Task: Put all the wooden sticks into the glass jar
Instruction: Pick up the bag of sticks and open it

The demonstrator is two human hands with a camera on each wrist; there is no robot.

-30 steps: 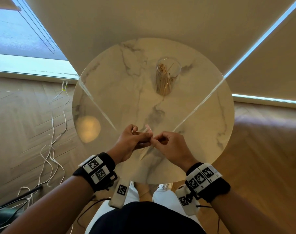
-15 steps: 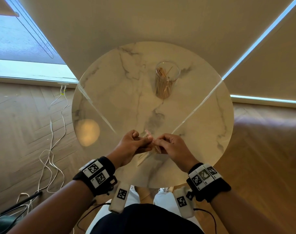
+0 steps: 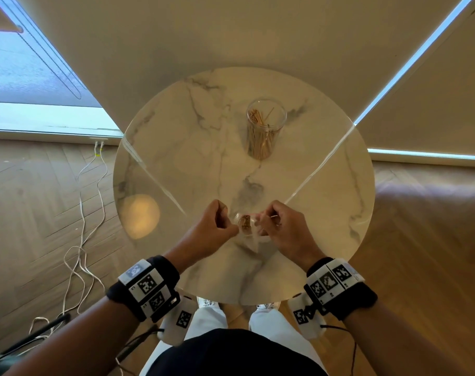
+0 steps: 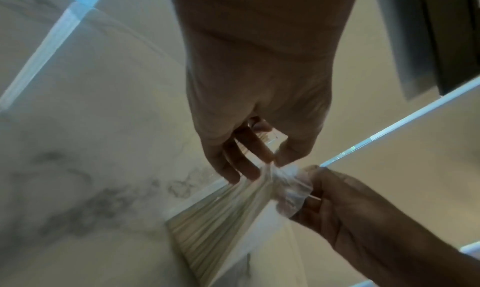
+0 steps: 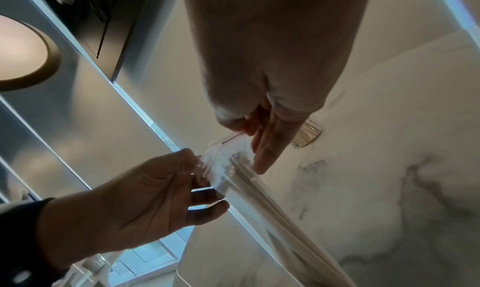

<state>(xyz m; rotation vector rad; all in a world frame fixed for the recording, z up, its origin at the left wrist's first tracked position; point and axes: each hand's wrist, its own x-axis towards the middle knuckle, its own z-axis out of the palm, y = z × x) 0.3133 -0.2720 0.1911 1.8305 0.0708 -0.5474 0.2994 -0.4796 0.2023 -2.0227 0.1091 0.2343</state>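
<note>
White cables (image 3: 79, 213) trail across the wooden floor (image 3: 35, 240) beside the marble table (image 3: 176, 147).

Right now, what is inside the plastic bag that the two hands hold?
The bag holds a bundle of wooden sticks, lying side by side along it. Their count cannot be told, and the left hand and right hand cover parts of the bag's mouth.

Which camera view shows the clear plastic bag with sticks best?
The left wrist view shows the clear plastic bag best: the wooden sticks inside fan out, and the left hand and right hand pinch its mouth. The right wrist view shows the bag edge-on and blurred. In the head view it is small between both hands.
</note>
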